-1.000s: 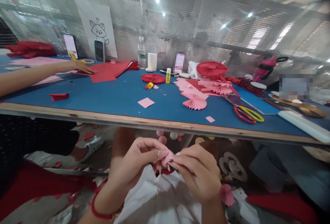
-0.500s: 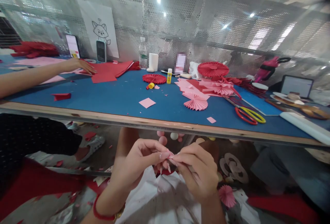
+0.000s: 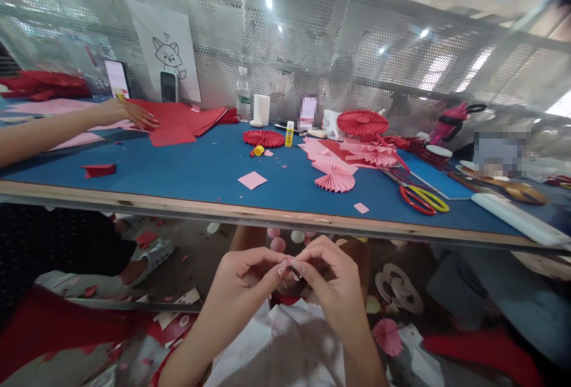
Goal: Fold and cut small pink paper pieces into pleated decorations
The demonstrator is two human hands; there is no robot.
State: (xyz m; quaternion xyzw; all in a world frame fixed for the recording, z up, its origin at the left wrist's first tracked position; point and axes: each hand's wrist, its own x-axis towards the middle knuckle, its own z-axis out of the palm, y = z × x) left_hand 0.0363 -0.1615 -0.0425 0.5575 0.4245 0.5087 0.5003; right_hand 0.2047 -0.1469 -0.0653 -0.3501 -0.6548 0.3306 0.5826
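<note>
Pink paper [image 3: 289, 261], near in my remote view, before the table [image 3: 196, 170]: pinched in the fingers [image 3: 257, 255] of the left hand [image 3: 245, 277] and right hand [image 3: 331, 274], which hide its direction and long axis. Far bottle [image 3: 242, 85]: green label [image 3: 244, 100], too small for me to read.

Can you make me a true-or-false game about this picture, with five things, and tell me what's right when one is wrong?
1. The left hand and right hand meet at the fingertips, holding a small pink paper. True.
2. The scissors have two green handles. False: the scissors have one red handle and one yellow.
3. The glue stick is lying on its side. False: the glue stick stands upright.
4. The clear bottle stands left of the white cylinder in the picture. True.
5. The drawing shows a fish. False: the drawing shows an animal with pointed ears.
</note>
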